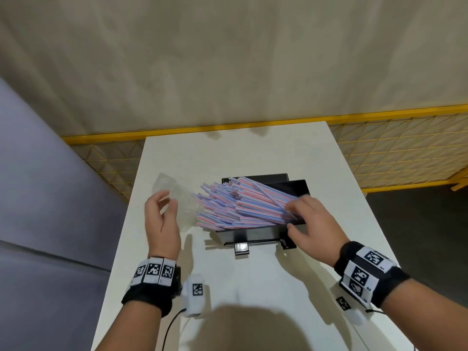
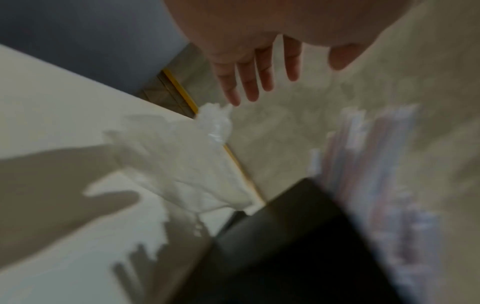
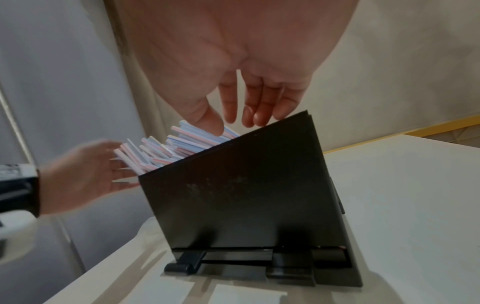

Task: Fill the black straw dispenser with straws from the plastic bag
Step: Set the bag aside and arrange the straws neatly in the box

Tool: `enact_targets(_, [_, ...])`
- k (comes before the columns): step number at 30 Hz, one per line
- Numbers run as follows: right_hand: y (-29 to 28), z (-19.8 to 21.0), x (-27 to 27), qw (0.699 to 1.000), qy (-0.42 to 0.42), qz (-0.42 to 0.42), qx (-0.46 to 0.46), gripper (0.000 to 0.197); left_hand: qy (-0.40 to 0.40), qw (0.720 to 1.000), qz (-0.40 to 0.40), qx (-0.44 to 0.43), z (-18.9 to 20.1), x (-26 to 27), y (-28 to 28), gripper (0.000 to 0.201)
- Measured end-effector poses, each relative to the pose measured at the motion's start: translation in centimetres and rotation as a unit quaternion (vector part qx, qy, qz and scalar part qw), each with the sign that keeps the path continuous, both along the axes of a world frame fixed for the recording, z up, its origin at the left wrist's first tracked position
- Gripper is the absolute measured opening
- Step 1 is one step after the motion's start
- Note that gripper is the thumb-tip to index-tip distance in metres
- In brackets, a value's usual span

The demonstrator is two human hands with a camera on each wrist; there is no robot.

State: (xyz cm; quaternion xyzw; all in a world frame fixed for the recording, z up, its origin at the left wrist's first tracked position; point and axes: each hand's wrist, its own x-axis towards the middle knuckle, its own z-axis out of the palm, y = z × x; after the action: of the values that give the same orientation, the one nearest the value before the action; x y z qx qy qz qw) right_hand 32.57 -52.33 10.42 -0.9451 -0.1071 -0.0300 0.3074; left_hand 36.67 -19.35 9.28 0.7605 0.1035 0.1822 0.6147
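Hidden: straws' right ends under right hand (image 1: pixel 307 219); left wrist view blurred | Straws (image 1: pixel 240 206): in dispenser (image 1: pixel 255 234) on bench (image 1: pixel 253 274), long axis left-right, left ends overhanging | Bag (image 1: pixel 177 198): left of dispenser | Grip: left hand (image 1: pixel 162 224) wide, empty; right fingers spread on straws.

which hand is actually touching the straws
The right hand: its fingertips rest on the striped straws at the right end of the black dispenser. The left hand hovers open, apart, near the plastic bag.
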Motion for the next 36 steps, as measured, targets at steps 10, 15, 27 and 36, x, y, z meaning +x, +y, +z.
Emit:
enact_targets(10, [2.5,-0.1,2.6,0.990,0.143,0.003,0.018,0.043,0.161,0.982,-0.098,0.029,3.1,3.2,-7.6,0.043])
enact_targets(15, [2.5,-0.4,1.9,0.993,0.098,-0.031,0.063,0.048,0.149,0.981,-0.061,0.109,3.1,2.8,-7.6,0.029])
enact_targets(27, [2.7,-0.7,3.0,0.993,0.116,-0.026,0.008,0.084,0.188,0.962,-0.151,0.126,4.0,3.4,-9.0,0.029])
enact_targets(36, [2.4,-0.6,2.8,0.993,0.114,-0.033,0.025,0.084,0.158,0.974,-0.150,0.054,4.0,3.7,-8.7,0.013])
